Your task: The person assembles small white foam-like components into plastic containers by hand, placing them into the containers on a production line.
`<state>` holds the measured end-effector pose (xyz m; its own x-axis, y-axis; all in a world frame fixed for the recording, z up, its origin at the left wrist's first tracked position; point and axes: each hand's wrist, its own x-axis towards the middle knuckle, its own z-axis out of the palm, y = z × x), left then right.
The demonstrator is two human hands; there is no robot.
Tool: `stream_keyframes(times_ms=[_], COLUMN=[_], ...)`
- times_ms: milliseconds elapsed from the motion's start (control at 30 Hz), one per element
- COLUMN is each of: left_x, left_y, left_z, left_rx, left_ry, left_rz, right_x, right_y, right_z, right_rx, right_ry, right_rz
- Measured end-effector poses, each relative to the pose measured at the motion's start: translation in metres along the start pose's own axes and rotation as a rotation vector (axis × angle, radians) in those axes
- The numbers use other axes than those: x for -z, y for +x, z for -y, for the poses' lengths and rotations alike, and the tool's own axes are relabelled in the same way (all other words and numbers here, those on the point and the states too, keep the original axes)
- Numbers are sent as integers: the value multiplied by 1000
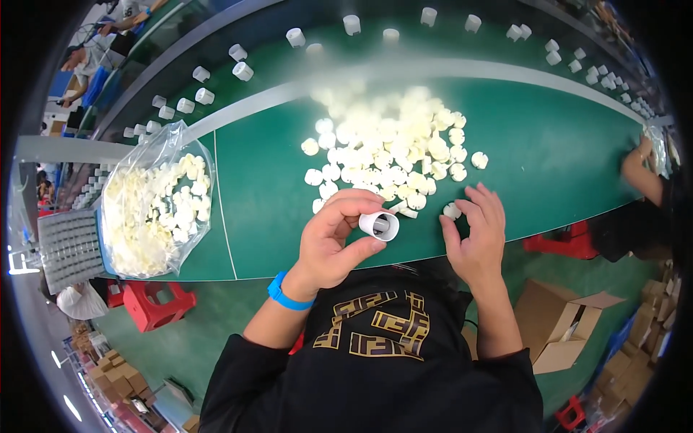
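Note:
My left hand (328,234) is closed round a white plastic cup-shaped housing (369,221), its open mouth facing up and a grey part showing inside. A blue band circles that wrist. To its right, my right hand (479,234) pinches a small round white plastic cap (452,211) between thumb and fingers, just above the table's near side. The housing and the cap are apart. Beyond both hands, a loose heap of similar white caps (393,173) is spread over the green tabletop (267,180); glare blurs its far part.
A clear plastic bag (195,238) full of white caps lies at the left. White housings (242,71) stand in loose rows on a green strip behind a pale rail (245,108). Another person's arm (642,169) reaches in at the right. Below are red stools (153,307) and an open carton (541,317).

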<state>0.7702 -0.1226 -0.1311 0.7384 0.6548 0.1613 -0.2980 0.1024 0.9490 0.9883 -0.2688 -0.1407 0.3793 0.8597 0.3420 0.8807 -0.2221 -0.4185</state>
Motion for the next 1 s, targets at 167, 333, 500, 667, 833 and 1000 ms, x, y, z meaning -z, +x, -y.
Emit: stream_keyframes(times_ms=[167,333,500,667,833,1000], left_x=[5,2,4,5,9,10], left_y=[-1,-5,-6,-10,-10,-7], left_z=[-2,-2,-3,2,1,1], left_rx=[63,199,209,238,267,251], left_ry=[-48,-355,-368,-374,-367,-387], left_rz=[46,86,100,117,146,163], right_x=[41,43,45,44,43,37], right_y=[22,49,50,44,43,44], right_z=[40,65,68,72,73,69], right_rx=[-24,271,286,277,302,209], right_ry=[529,628,627,555,602,734], right_rz=[150,201,213,180,169,151])
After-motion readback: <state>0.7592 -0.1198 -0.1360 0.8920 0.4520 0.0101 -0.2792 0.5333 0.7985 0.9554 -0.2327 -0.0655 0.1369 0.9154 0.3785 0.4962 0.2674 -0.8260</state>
